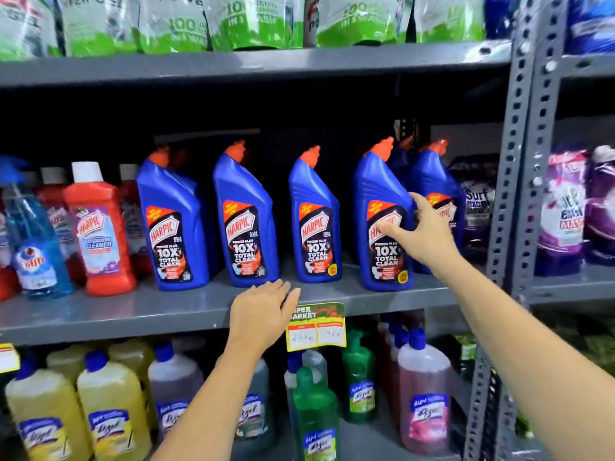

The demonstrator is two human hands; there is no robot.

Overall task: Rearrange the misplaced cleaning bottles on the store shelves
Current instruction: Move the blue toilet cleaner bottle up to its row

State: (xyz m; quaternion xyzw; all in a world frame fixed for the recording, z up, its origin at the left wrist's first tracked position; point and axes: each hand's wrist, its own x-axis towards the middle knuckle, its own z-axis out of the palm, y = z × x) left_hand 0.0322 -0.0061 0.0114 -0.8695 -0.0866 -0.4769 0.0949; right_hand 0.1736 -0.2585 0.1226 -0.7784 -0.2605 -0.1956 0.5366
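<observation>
On the grey middle shelf (139, 311) stands a row of blue Harpic bottles with orange caps. The right hand (421, 232) reaches to the rightmost front blue bottle (382, 224), its fingers (386, 227) spread apart and touching the label, thumb up along the bottle's right side, not yet closed around it. More blue bottles stand just behind and right of that one. The left hand (263, 309) rests flat, fingers apart, on the shelf's front edge, below the second and third bottles and just left of a yellow price tag (316, 331). A red Harpic bottle (100, 227) stands left of the blue row.
</observation>
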